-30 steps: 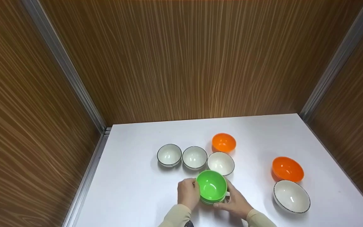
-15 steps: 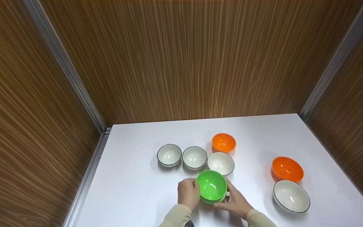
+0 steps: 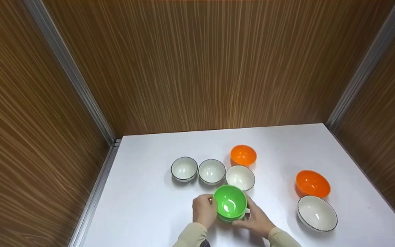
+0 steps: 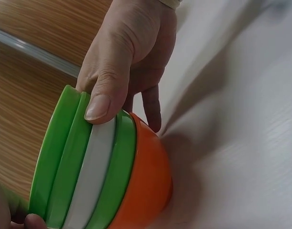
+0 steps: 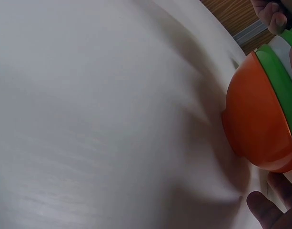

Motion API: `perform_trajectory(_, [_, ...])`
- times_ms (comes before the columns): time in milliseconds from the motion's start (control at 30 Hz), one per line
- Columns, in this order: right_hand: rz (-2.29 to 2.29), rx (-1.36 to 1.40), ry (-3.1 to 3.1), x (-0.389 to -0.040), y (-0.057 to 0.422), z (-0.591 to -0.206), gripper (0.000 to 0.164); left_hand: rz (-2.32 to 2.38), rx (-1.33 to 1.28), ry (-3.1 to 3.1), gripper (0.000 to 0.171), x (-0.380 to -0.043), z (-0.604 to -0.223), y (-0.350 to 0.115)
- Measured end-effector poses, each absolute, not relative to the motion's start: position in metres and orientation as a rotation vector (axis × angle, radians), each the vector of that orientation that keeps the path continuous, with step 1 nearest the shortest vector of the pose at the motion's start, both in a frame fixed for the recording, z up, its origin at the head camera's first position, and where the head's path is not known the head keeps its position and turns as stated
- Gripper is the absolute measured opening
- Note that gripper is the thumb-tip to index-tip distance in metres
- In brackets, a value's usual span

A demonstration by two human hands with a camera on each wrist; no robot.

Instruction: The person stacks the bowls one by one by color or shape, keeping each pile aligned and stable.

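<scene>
A stack of nested bowls stands at the near middle of the table, with a green bowl [image 3: 230,203] on top. Below that one, the left wrist view shows a second green bowl [image 4: 69,162], a white bowl [image 4: 92,174], another green bowl [image 4: 116,171] and an orange bowl [image 4: 150,174] at the bottom. My left hand [image 3: 204,210] grips the stack's left side, thumb on the upper rims. From the right, my right hand [image 3: 256,219] holds it, the thumb at the near side and fingers round the far right. The stack's far side is partly hidden.
Beyond the stack, three white bowls with dark rims [image 3: 212,171] line up side by side. An orange bowl [image 3: 243,155] sits behind the rightmost. Farther right stand another orange bowl [image 3: 313,184] and a larger white bowl [image 3: 317,213]. Wood-grain panels [image 3: 197,65] enclose the table.
</scene>
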State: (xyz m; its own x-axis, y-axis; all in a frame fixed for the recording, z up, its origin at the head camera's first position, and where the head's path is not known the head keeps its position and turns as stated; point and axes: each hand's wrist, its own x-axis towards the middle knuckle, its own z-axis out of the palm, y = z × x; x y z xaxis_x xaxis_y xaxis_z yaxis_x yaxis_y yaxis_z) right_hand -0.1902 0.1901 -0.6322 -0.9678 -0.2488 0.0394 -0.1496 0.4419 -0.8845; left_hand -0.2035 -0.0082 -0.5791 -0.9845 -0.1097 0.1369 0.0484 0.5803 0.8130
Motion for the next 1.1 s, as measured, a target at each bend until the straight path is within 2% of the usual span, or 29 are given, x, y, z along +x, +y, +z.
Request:
perform_trajectory(167, [-1.540, -0.339, 2.598, -0.189, 0.190, -0.630, 0.110, -1.445, 0.067, -2.686, 0.023, -0.201, -0.583, -0.012])
perform_trajectory(233, [-1.536, -0.334, 2.593, -0.189, 0.189, -0.630, 0.110, -1.467, 0.030, -2.690, 0.037, -0.199, -0.586, -0.014])
perform_trajectory(433, [-1.545, -0.378, 2.581, -0.189, 0.191, -0.631, 0.109, -1.511, -0.205, -2.688, 0.093, -0.189, -0.600, -0.021])
perform_trajectory(567, [-1.516, -0.419, 2.589, -0.189, 0.198, -0.633, 0.111, -1.490, -0.263, -2.745, 0.117, -0.184, -0.609, -0.021])
perform_trajectory(733, [-1.519, -0.437, 2.604, -0.186, 0.217, -0.631, 0.107, -1.504, -0.286, -2.763, 0.129, -0.185, -0.616, -0.014])
perform_trajectory(933, [-1.608, -0.330, 2.665, -0.186, 0.242, -0.618, 0.084, -1.516, -0.275, -2.743, 0.132, -0.186, -0.622, -0.006])
perform_trajectory(1100, [-1.631, -0.237, 2.793, -0.190, 0.268, -0.590, 0.066, -1.547, -0.228, -2.714, 0.133, -0.188, -0.624, -0.002])
